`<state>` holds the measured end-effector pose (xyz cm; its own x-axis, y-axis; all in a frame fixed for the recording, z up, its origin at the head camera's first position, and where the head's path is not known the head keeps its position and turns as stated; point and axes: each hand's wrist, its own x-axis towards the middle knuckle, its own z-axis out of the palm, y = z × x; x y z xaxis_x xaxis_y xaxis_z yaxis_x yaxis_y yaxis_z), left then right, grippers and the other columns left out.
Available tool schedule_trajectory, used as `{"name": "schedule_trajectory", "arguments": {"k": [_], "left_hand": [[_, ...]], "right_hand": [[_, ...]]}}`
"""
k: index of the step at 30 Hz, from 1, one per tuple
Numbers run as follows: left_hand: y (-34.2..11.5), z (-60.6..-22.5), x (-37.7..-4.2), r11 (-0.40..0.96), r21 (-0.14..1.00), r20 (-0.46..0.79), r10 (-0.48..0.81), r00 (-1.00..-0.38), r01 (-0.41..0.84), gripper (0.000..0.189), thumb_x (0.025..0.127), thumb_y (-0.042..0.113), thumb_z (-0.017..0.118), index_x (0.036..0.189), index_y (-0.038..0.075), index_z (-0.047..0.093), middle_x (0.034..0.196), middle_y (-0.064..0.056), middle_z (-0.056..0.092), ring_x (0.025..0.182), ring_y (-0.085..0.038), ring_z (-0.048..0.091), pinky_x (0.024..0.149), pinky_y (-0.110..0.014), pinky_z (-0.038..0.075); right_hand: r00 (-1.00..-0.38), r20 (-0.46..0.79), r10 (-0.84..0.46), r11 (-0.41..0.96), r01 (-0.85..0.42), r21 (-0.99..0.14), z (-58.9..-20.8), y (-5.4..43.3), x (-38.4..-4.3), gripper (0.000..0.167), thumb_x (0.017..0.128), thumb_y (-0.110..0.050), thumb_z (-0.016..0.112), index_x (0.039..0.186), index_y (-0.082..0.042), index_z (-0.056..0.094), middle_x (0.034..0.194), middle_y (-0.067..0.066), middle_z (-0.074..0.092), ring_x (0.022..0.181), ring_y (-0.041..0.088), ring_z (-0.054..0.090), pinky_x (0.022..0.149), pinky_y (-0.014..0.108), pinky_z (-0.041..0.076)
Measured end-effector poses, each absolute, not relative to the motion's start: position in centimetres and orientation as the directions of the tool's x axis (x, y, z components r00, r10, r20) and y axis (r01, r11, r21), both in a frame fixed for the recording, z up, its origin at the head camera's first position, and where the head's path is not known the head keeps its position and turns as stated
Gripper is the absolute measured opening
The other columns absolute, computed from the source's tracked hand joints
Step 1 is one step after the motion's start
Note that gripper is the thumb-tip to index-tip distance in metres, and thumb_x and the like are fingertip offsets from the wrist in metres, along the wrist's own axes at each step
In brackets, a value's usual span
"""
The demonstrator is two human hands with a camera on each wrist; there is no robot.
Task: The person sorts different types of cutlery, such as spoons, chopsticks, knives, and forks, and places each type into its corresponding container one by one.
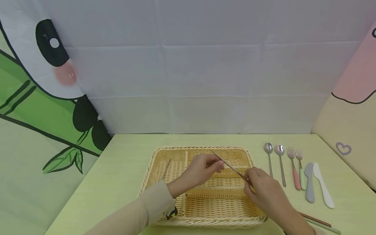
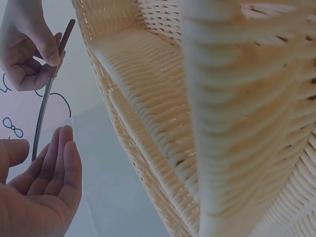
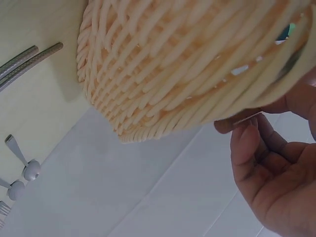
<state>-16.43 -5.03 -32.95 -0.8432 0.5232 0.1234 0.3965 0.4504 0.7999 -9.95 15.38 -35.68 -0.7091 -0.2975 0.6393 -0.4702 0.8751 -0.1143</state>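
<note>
My right hand (image 1: 265, 189) pinches a thin, straight chopstick (image 1: 229, 165) between thumb and fingers, holding it slanted above the wicker basket (image 1: 202, 223). In the left wrist view the same chopstick (image 2: 43, 111) looks dark at one end and grey along the rest. My left hand (image 1: 202, 171) is over the basket near the chopstick's far end. Its fingers (image 2: 54, 168) are nearly straight, with the thumb apart; whether they touch the chopstick is unclear. Another thin metal stick (image 1: 165, 169) leans in the basket's left compartment. Only part of my right hand's pinch (image 3: 252, 128) shows in the right wrist view.
Right of the basket lie two spoons (image 1: 279, 150), a pink-handled fork (image 1: 296, 178), a green-handled fork (image 1: 302, 178), a grey knife (image 1: 309, 184) and a white knife (image 1: 323, 186). A brown stick (image 1: 317, 219) and a green stick (image 1: 324, 225) lie by my right forearm. Dividers (image 1: 217, 192) split the basket.
</note>
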Motion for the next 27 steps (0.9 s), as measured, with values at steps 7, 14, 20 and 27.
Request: {"name": "schedule_trajectory", "arguments": {"k": [7,14,20,27], "left_hand": [[-5.1,-33.0,-16.6,0.381,0.830,0.188,0.498,-0.846,0.408,0.024,0.094,0.027,0.050,0.095,0.011,0.068,0.087,-0.007,0.070,0.078,-0.012,0.066,0.067,-0.021,0.049],[-5.0,-32.8,-16.7,0.366,0.833,0.213,0.480,-0.851,0.415,0.019,0.093,0.025,0.053,0.092,0.013,0.067,0.084,-0.004,0.070,0.073,-0.006,0.064,0.059,-0.020,0.047],[-4.9,-32.8,-16.6,0.338,0.850,0.218,0.474,-0.853,0.404,0.019,0.092,0.026,0.054,0.091,0.011,0.066,0.084,-0.008,0.069,0.072,-0.008,0.064,0.060,-0.020,0.047],[-4.6,-32.7,-16.6,0.309,0.879,0.198,0.458,-0.867,0.364,0.017,0.093,0.020,0.053,0.094,0.006,0.064,0.085,-0.011,0.069,0.074,-0.014,0.064,0.058,-0.021,0.045]], "right_hand": [[-0.691,0.645,-0.326,0.858,-0.503,-0.105,-35.7,14.9,-10.0,0.018,0.067,-0.001,0.064,0.079,-0.010,0.053,0.064,-0.010,0.046,0.056,-0.003,0.036,0.045,0.011,0.033],[-0.653,0.670,-0.352,0.841,-0.535,-0.080,-36.1,14.7,-10.2,0.017,0.067,-0.002,0.063,0.079,-0.010,0.054,0.064,-0.009,0.048,0.055,-0.004,0.038,0.044,0.008,0.034],[-0.647,0.670,-0.364,0.835,-0.546,-0.074,-36.2,14.4,-10.2,0.016,0.068,-0.003,0.065,0.080,-0.009,0.054,0.064,-0.008,0.051,0.053,-0.006,0.039,0.044,0.007,0.034],[-0.679,0.648,-0.343,0.846,-0.524,-0.101,-36.3,14.2,-10.2,0.018,0.070,-0.005,0.067,0.082,-0.009,0.054,0.065,-0.008,0.052,0.053,-0.007,0.040,0.044,0.007,0.033]]}}
